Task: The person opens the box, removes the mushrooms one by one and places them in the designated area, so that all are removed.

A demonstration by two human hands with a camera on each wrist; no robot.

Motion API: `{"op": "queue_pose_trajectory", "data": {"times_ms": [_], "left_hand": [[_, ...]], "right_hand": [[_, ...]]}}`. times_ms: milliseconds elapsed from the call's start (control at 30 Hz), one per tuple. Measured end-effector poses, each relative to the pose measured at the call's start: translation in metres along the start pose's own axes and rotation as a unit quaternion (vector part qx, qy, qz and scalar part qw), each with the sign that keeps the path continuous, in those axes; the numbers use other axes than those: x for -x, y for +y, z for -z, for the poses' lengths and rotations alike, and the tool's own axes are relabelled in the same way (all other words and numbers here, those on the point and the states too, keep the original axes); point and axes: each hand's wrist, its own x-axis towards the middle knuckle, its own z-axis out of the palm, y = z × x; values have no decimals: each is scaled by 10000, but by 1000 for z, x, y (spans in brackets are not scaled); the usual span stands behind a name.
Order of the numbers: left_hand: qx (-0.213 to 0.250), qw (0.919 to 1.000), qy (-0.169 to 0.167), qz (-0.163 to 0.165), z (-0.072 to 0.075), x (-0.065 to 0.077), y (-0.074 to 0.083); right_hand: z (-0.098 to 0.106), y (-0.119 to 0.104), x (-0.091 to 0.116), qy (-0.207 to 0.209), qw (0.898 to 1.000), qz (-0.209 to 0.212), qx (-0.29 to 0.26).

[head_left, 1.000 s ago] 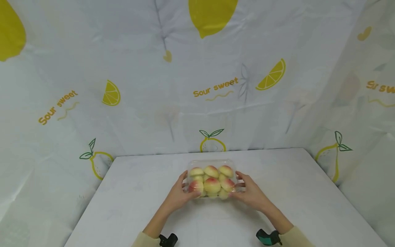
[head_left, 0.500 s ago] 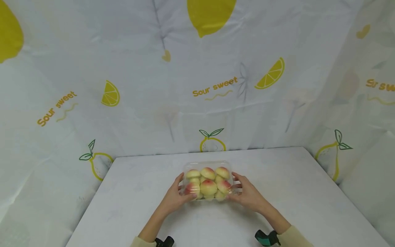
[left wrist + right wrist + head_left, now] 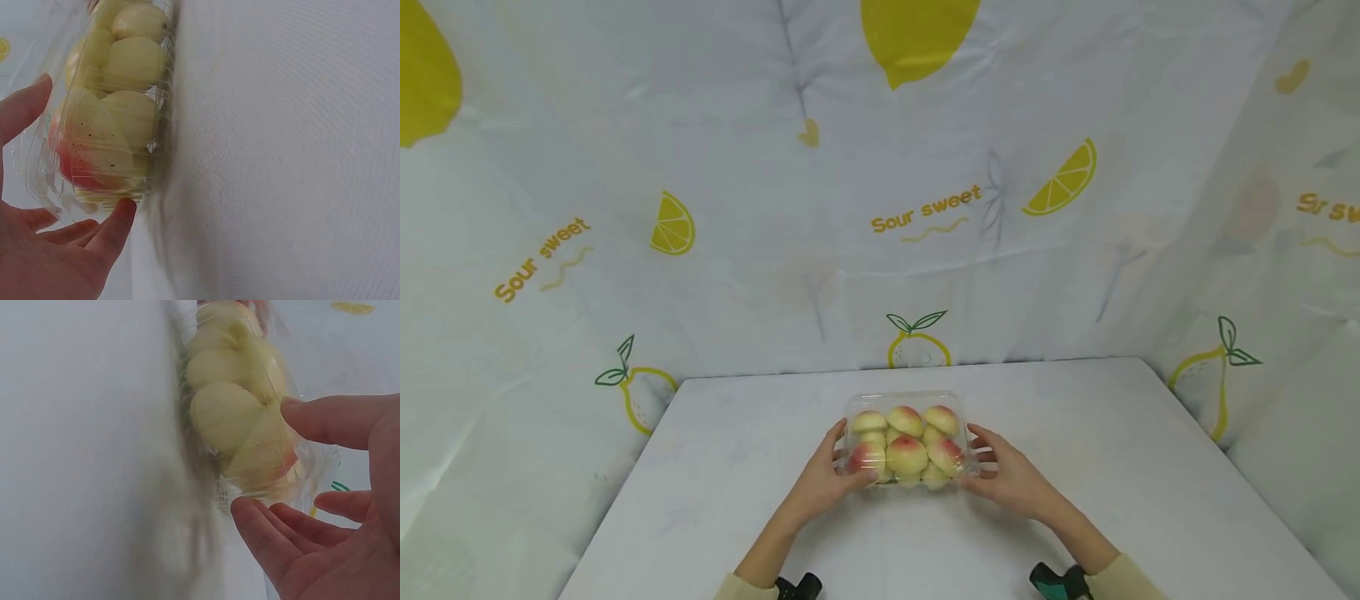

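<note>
A clear plastic clamshell box [image 3: 906, 398] stands on the white table, filled with several pale yellow, red-blushed peaches [image 3: 906, 455]. My left hand [image 3: 823, 479] holds its near left corner, thumb at the front and fingers against the left end. In the left wrist view, a fingertip [image 3: 125, 206] meets the box's lower edge. Beside the right end is my right hand [image 3: 1011, 475], its fingers fairly straight and spread. The right wrist view has the right thumb [image 3: 331, 419] close over the lid corner; whether it touches is unclear. The underside of the box is hidden.
The white table [image 3: 722, 467] meets a lemon-printed curtain [image 3: 760, 275] along its back and sides. Dark wrist-worn devices [image 3: 801, 586] show near both light sleeves [image 3: 747, 588] at the bottom of the head view.
Over the first half second the box shifted slightly left and nearer with both hands. Since then it has stayed put, while my right hand has eased a little to the right, away from its end.
</note>
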Motion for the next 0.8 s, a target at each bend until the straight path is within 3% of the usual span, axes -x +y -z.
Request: {"op": "queue_pose_trajectory", "data": {"times_ms": [267, 567, 800], "left_hand": [[-13, 10000, 6, -54, 1, 1, 1], [-52, 10000, 8, 70, -2, -4, 0], [109, 9999, -47, 13, -2, -4, -2]], "right_hand": [[7, 7, -1, -337, 9985, 406, -153], [9, 7, 0, -756, 9925, 448, -845], [9, 6, 1, -818, 9858, 300, -1439]]}}
